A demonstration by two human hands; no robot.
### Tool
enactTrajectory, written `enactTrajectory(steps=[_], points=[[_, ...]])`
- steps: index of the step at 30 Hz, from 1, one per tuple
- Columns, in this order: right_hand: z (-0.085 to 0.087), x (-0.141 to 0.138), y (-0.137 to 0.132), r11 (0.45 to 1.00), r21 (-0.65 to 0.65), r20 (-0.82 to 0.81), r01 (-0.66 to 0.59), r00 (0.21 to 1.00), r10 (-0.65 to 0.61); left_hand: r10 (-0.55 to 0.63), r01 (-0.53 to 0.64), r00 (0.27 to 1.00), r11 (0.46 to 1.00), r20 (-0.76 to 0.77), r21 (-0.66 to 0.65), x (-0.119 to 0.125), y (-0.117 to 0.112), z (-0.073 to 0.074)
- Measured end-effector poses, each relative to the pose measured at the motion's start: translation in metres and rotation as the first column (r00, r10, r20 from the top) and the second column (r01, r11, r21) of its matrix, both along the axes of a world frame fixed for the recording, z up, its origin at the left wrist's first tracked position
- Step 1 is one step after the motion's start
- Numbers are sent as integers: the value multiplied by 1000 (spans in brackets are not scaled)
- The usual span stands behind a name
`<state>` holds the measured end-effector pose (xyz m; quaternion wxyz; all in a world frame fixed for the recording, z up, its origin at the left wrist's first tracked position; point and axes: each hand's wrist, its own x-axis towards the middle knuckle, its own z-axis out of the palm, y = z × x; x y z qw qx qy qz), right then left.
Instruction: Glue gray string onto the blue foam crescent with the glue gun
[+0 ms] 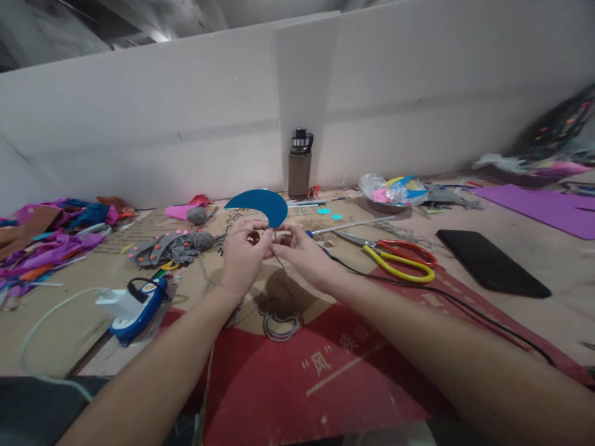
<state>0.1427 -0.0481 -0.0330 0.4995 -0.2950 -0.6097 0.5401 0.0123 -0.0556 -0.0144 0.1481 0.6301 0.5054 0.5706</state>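
A flat blue crescent-shaped piece [263,203], like foam or felt, stands up above my fingertips in the middle of the head view. My left hand [244,254] is closed in a pinch at the piece's narrow lower end. Right against it, my right hand [302,253] pinches at the same spot, where a thin grey yarn strand [280,263] comes out from between the fingers. The strand hangs toward a loose coil of grey yarn [281,326] on the cardboard. The fingertips hide exactly how piece and yarn meet.
Red-and-yellow-handled scissors [404,260] and a black phone [493,262] lie at right. A bottle [300,164] stands behind, near a bowl [395,204] of cutouts. A blue power strip [139,313], grey yarn pieces [174,248] and coloured scraps [60,241] are at left.
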Motion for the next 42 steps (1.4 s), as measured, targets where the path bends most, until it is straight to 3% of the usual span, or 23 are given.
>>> enactTrajectory(steps=[2, 6, 14, 29, 38, 42], points=[[2, 0, -2, 998, -39, -10, 46, 999, -47, -7, 7, 1000, 999, 22, -31, 1, -1, 1], [5, 10, 3, 970, 50, 101, 236, 966, -240, -111, 129, 986, 981, 122, -147, 2, 2, -2], [8, 15, 3, 938, 126, 121, 322, 934, -337, -256, 365, 847, 917, 466, -159, 4, 8, -12], [6, 16, 8, 956, 40, 68, 289, 954, -291, -301, 521, 671, 842, 678, -142, 7, 3, -5], [6, 21, 7, 990, -117, -84, 80, 992, -90, -364, 724, 565, 649, 741, -233, 0, 10, -7], [5, 22, 7, 992, -111, -63, 61, 996, -68, -386, 751, 550, 617, 741, -235, 0, 10, -9]])
